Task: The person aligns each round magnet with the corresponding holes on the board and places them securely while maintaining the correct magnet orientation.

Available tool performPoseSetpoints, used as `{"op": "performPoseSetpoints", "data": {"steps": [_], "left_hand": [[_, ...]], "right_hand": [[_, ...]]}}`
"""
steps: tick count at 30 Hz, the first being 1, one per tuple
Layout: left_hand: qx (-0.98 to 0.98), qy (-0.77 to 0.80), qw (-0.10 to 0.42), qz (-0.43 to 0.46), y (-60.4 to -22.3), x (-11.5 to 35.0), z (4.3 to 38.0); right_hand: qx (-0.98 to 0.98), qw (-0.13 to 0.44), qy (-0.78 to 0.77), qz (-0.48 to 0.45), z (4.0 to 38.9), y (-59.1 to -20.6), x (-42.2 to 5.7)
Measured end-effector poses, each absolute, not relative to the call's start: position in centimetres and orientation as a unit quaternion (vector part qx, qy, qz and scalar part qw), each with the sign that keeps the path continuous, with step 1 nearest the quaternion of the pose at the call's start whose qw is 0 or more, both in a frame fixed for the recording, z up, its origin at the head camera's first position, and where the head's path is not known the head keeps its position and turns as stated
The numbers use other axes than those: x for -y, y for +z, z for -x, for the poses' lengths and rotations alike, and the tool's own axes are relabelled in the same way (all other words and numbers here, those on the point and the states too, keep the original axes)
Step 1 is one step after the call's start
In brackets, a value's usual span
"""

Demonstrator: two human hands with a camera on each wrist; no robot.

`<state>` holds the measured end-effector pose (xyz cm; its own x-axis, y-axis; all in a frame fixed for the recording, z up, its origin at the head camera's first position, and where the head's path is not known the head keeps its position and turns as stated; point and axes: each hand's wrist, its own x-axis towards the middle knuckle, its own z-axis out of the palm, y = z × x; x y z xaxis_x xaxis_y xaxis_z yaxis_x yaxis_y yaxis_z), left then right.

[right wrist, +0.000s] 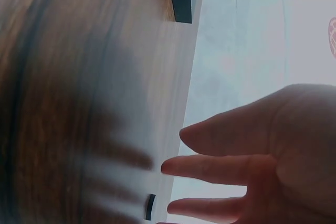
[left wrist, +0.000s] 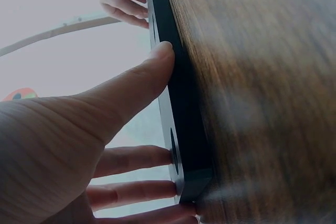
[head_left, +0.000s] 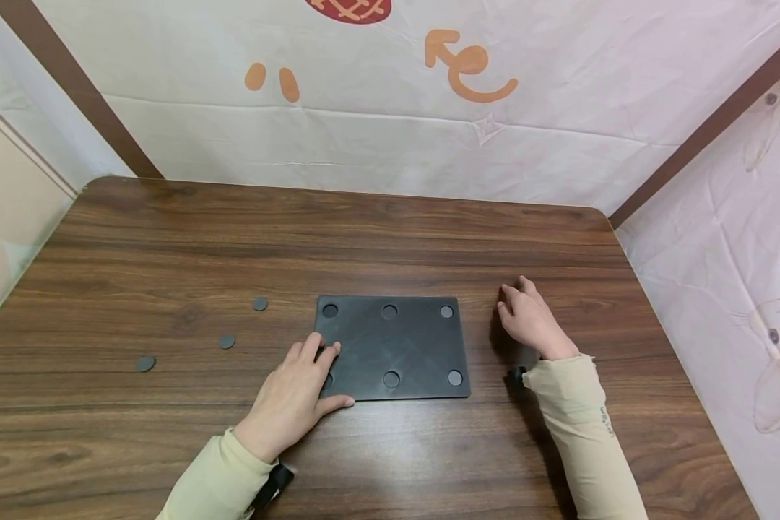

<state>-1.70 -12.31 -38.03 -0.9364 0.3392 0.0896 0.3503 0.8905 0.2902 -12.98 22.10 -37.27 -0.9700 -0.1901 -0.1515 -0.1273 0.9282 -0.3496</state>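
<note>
A flat black board with several round recesses lies on the table. Grey discs show in its two right-hand recesses, such as the near-right disc. My left hand rests on the board's near-left corner, thumb along the front edge and fingers across the left side, covering part of one recess. To the right of the board, my right hand hovers over the table with fingers loosely extended and holding nothing. Just past its fingertips in the right wrist view is a small dark disc, hidden by the hand from the head view.
Three loose grey discs lie left of the board: a far one, a middle one and a left one. The wooden table ends at a white printed sheet behind it.
</note>
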Motion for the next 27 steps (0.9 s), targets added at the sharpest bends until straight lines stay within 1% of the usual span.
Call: {"op": "performPoseSetpoints", "data": {"steps": [8,15,19,27], "left_hand": [[0.972,-0.152,0.017,0.177,-37.99,12.29,1.73],[0.972,-0.155,0.011,0.177,-37.84,12.25,1.75],[0.972,-0.155,0.013,0.179,-37.86,12.26,1.71],[0.971,-0.152,0.021,0.181,-37.9,12.31,1.68]], "right_hand": [[-0.976,0.112,-0.171,0.069,13.13,-37.33,-22.37],[-0.977,0.106,-0.168,0.078,13.24,-37.45,-22.42],[-0.977,0.086,-0.179,0.078,13.25,-37.56,-22.48],[-0.977,0.019,-0.181,0.108,13.23,-37.87,-22.62]]}}
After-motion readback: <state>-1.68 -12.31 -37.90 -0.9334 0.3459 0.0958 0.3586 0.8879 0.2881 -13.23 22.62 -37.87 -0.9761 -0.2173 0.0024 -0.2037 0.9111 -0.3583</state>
